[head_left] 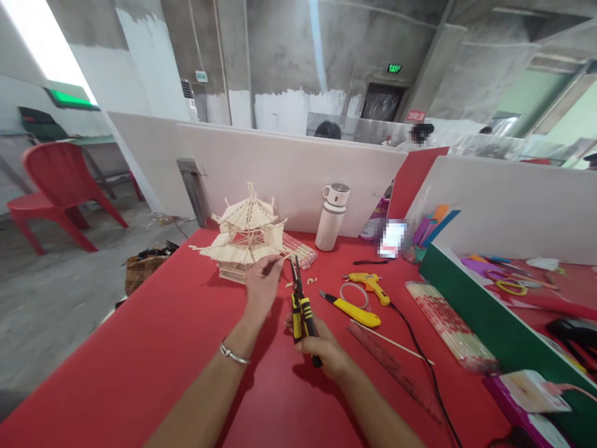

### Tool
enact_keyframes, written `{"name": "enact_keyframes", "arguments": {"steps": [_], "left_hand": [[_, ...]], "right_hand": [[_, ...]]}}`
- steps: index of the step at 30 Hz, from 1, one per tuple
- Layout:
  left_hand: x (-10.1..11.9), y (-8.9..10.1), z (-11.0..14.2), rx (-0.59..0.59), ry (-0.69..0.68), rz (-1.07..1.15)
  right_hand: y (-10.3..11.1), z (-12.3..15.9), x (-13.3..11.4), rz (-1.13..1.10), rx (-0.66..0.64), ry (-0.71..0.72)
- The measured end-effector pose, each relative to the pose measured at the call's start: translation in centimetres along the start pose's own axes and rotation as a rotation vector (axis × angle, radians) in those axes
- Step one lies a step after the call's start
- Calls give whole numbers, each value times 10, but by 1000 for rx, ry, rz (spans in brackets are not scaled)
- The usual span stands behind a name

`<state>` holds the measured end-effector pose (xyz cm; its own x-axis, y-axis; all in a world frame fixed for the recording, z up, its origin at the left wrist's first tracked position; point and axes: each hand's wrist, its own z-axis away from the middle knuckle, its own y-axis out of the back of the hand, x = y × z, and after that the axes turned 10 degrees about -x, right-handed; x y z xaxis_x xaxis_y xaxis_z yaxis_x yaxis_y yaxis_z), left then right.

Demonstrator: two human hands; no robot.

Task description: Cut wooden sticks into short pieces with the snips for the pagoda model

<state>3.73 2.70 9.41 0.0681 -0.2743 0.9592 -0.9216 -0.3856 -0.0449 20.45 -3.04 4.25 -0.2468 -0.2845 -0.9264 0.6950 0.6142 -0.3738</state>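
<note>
My right hand (pixel 321 348) is closed round the yellow-and-black handles of a pair of pliers (pixel 303 311), whose jaws point away from me. Between the fingertips of my left hand (pixel 262 283) is a thin wooden stick (pixel 285 256), its far end close to the plier jaws. Whether the jaws touch the stick I cannot tell. Just behind my left hand stands a pagoda model (pixel 247 239) built of pale wooden sticks, with two tiers of roof. Small cut stick pieces (pixel 311 280) lie on the red table beyond the pliers.
Right of the pliers lie a yellow utility knife (pixel 352 310), a yellow glue gun (pixel 370 286) with a black cord, a ruler (pixel 396 370) and a loose stick (pixel 394 342). Packed sticks (pixel 452 326) rest by a green divider (pixel 466 305). A white bottle (pixel 331 218) stands before the white partition (pixel 289 168).
</note>
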Motion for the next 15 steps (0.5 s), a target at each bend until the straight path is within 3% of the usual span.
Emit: {"name": "enact_keyframes", "arguments": {"steps": [15], "left_hand": [[13, 0, 4, -119, -24, -4]], "right_hand": [[7, 9, -7, 72, 59, -51]]}}
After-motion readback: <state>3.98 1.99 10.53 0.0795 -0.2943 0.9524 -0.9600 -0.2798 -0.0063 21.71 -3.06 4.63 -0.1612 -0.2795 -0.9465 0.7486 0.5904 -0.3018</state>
